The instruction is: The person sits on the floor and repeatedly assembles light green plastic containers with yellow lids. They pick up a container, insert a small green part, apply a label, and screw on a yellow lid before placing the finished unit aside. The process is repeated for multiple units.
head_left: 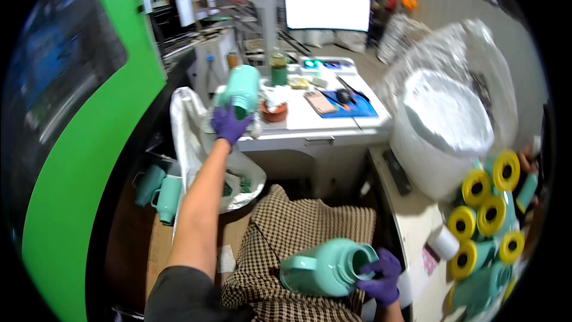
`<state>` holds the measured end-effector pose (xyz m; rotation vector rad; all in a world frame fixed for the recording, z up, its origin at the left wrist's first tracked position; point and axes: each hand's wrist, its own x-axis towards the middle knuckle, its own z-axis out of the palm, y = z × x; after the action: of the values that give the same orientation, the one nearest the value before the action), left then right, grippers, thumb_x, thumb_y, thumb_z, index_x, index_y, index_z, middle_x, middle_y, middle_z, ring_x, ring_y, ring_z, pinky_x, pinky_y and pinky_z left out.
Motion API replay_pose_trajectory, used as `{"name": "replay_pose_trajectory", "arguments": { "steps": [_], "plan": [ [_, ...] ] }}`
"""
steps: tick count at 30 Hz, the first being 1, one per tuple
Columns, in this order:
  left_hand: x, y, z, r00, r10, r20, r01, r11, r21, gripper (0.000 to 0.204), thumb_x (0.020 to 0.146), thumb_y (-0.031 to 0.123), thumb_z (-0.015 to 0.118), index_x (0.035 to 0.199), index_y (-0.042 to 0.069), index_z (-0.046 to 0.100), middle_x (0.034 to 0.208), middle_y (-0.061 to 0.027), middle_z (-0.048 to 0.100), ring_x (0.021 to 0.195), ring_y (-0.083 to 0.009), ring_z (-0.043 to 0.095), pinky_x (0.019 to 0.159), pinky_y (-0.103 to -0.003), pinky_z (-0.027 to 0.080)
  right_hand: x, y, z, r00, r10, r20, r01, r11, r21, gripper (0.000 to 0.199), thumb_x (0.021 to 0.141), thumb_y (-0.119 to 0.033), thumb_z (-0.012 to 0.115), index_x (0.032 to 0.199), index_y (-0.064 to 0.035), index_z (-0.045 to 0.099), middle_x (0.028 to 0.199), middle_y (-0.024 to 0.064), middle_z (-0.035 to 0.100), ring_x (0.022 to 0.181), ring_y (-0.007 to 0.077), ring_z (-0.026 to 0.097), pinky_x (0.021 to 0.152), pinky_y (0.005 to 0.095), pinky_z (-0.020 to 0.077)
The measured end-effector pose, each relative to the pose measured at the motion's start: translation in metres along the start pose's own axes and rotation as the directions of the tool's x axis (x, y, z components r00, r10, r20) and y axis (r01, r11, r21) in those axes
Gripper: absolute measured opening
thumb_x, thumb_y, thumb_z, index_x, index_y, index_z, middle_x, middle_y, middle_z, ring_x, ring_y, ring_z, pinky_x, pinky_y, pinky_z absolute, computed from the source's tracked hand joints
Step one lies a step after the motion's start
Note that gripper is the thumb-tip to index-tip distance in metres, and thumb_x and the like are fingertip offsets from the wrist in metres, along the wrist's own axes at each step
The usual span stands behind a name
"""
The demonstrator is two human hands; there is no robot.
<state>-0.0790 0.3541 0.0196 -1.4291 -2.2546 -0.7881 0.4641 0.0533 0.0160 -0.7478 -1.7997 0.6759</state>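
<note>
Our left hand [229, 124] grips a mint flask body [241, 89] over the tabletop's [322, 124] left edge; our right hand [381, 275] clasps a mint jug [325, 267].

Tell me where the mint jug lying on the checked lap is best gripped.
Probably by its loop handle, coming from the left: the jug lies on its side, mouth to the right, where the right hand already pinches the rim.

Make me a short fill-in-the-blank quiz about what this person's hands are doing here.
1. Both hands wear ____ gloves.
2. The left hand holds up a mint-green ____.
3. The right hand grips a jug by its ____.
4. That jug lies over a ____ cloth.

Missing words: purple; jug; mouth; checked
</note>
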Motion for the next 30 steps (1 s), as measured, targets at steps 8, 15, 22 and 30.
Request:
{"name": "replay_pose_trajectory", "arguments": {
  "steps": [8, 15, 22, 30],
  "plan": [
    [-0.251, 0.139, -0.237, 0.376, 0.921, 0.098, -0.205, 0.186, -0.961, 0.064, 0.101, 0.035, 0.054, 0.151, -0.001, 0.039, 0.152, -0.022, 0.045, 0.139, -0.0315, 0.047, 0.121, -0.045, 0.029, 0.027, -0.017, 0.07, 0.988, -0.152, 0.006, 0.15, 0.981, 0.125, 0.034, 0.079, -0.033, 0.086, 0.102, -0.0102, 0.074, 0.093, 0.0072, 0.067, 0.089, 0.0283, 0.064, 0.077, 0.0384, 0.0505],
    [-0.265, 0.165, -0.24, 0.251, 0.946, 0.206, -0.302, 0.279, -0.912, 0.078, 0.07, 0.017, 0.084, 0.14, 0.002, 0.054, 0.132, -0.0164, 0.064, 0.122, -0.0314, 0.059, 0.103, -0.04, 0.049, 0.017, -0.016, 0.052, 0.994, -0.112, 0.006, 0.11, 0.982, 0.154, 0.066, 0.082, -0.046, 0.078, 0.133, -0.0102, 0.057, 0.108, 0.013, 0.058, 0.095, 0.032, 0.061, 0.082, 0.0426, 0.0501],
    [-0.24, 0.135, -0.246, 0.218, 0.957, 0.189, -0.53, 0.279, -0.801, 0.076, 0.073, 0.036, 0.082, 0.136, 0.001, 0.057, 0.124, -0.0227, 0.061, 0.116, -0.0444, 0.055, 0.102, -0.052, 0.042, 0.038, -0.01, -0.171, 0.943, -0.235, 0.236, 0.332, 0.73, -0.597, 0.024, 0.082, -0.015, 0.076, 0.103, -0.0062, 0.071, 0.107, 0.0122, 0.071, 0.104, 0.0329, 0.066, 0.09, 0.0452, 0.0531],
    [-0.254, 0.044, -0.21, 0.644, 0.6, 0.475, -0.236, 0.746, -0.623, 0.054, 0.101, 0.034, 0.057, 0.138, -0.005, 0.048, 0.131, -0.0264, 0.055, 0.121, -0.0393, 0.052, 0.108, -0.045, 0.038, -0.195, -0.13, -0.508, 0.748, -0.343, -0.568, -0.662, -0.44, -0.606, 0.04, 0.08, -0.019, 0.074, 0.119, -0.0138, 0.068, 0.107, 0.0109, 0.069, 0.099, 0.0323, 0.066, 0.091, 0.0441, 0.0517]
  ]
}}
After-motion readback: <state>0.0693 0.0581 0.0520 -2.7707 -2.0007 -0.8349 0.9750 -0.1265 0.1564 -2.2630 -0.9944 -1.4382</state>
